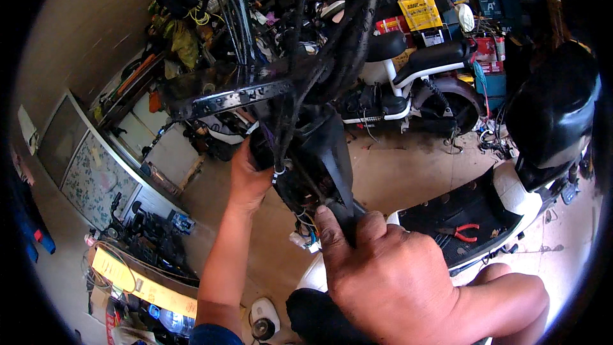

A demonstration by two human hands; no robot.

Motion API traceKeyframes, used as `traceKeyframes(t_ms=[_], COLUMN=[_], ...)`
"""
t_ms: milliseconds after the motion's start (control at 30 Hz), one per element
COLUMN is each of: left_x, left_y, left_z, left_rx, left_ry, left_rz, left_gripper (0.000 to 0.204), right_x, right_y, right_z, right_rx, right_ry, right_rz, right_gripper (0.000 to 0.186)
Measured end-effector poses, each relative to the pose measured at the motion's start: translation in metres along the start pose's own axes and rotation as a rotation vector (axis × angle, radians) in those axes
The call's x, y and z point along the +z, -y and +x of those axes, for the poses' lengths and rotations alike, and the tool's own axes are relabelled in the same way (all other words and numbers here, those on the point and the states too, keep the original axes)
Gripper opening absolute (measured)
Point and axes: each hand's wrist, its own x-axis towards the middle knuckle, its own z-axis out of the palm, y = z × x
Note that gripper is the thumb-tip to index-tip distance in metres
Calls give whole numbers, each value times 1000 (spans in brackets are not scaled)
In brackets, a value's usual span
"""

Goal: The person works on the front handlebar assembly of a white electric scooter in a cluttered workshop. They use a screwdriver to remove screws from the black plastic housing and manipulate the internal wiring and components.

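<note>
The opened black front housing (319,147) of an electric scooter stands before me, with cables and thin wires inside it. My left hand (250,179) holds the housing's left side; its fingertips are hidden behind the plastic. On the near right side, my right hand (383,268) is closed on the edge of a black plastic panel (338,172), thumb and fingers pinching it. Loose wire ends with white connectors (299,240) hang below. Above are the handlebar parts (233,97) and thick black cables (299,89). Red-handled pliers (465,232) lie on the footboard (447,214).
A second white-and-black scooter (408,86) stands beyond this one. Boxes and clutter (421,11) are piled at the back. A black seat (555,115) rises at the right. On the left are a glass-fronted cabinet (102,172) and a shelf with a plastic bottle (174,321).
</note>
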Motion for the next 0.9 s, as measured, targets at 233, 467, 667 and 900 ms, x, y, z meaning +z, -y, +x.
traceKeyframes(t_ms=[233,467,667,900], left_x=[9,7,7,4], left_y=[-5,-5,-4,-7], left_z=[-4,-3,-5,-5], left_rx=[17,11,10,-63], left_ry=[-9,-1,8,-6], left_rz=[19,-6,-48,-55], left_gripper=[71,75,71,69], right_x=[-4,18,14,3], right_y=[1,4,-5,-13], right_z=[-5,-24,-22,-11], right_rx=[-49,87,18,-87], right_ry=[132,-76,41,92], right_rz=[-51,121,109,27], right_gripper=[50,41,51,53])
